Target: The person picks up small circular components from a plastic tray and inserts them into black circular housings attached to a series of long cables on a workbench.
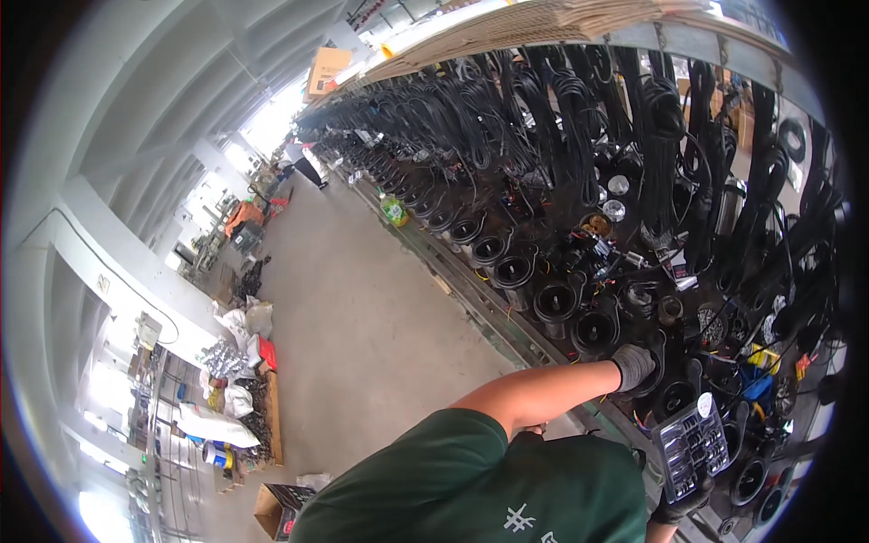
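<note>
My left hand (636, 366), in a grey glove, reaches into a round black housing (654, 380) in the row along the bench's near edge. Its fingers curl downward, and whatever they grip is hidden. My right hand (686, 505), in a dark glove, holds the lower end of a clear compartment box (692, 445). Small dark and silvery parts lie in the box's sections, and a round white sticker is on its upper corner. Beside my left hand, another black housing (595, 332) stands with its round opening facing up. One more housing (679, 398) sits between that hand and the box.
Bundles of black cable (566, 100) hang from a rail over the long bench. A green bottle (394, 210) stands at the bench edge. Flat cardboard (534, 27) lies above the rail. Across the grey floor (362, 299) are shelves with white sacks (217, 423). An open carton (276, 511) is behind me.
</note>
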Action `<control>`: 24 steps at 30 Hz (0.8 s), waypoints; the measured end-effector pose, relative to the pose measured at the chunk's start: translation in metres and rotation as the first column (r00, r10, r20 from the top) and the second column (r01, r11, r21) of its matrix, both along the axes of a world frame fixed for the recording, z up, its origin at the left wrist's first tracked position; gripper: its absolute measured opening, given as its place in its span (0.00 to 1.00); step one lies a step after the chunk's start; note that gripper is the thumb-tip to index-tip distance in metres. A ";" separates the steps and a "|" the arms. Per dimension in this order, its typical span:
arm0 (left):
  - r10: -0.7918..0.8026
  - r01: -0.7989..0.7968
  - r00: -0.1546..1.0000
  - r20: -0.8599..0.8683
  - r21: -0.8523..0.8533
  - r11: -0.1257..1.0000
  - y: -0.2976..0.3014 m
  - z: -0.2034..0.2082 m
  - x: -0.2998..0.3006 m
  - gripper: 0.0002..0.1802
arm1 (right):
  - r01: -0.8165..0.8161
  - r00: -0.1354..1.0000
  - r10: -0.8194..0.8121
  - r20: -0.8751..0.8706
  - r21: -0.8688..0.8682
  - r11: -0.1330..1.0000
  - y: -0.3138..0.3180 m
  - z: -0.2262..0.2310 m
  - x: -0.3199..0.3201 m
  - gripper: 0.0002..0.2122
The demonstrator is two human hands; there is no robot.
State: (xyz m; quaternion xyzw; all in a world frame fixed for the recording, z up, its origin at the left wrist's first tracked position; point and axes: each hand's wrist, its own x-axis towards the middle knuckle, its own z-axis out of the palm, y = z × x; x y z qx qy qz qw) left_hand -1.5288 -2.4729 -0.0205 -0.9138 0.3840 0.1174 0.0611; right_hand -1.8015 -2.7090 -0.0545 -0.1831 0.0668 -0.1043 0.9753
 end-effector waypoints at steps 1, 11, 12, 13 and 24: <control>-0.032 0.033 0.999 -0.031 0.018 0.999 -0.001 0.011 -0.001 0.10 | 0.001 1.000 -0.001 -0.010 0.004 1.000 -0.003 -0.001 -0.001 0.38; -0.125 0.128 0.966 0.226 0.000 0.992 0.003 0.002 -0.009 0.15 | -0.055 0.997 0.057 -0.047 0.045 0.997 -0.015 -0.006 0.005 0.38; -0.120 0.124 0.967 0.226 -0.002 0.992 0.004 0.000 -0.009 0.15 | -0.059 0.997 0.061 -0.049 0.050 0.997 -0.015 -0.006 0.005 0.38; -0.136 0.139 0.965 0.223 0.003 0.990 0.005 -0.002 -0.008 0.16 | -0.065 0.996 0.068 -0.049 0.055 0.996 -0.015 -0.006 0.005 0.38; -0.065 0.094 0.982 0.177 -0.156 0.983 0.013 -0.036 -0.003 0.12 | -0.124 0.992 0.125 -0.015 0.012 0.992 -0.002 0.012 0.012 0.34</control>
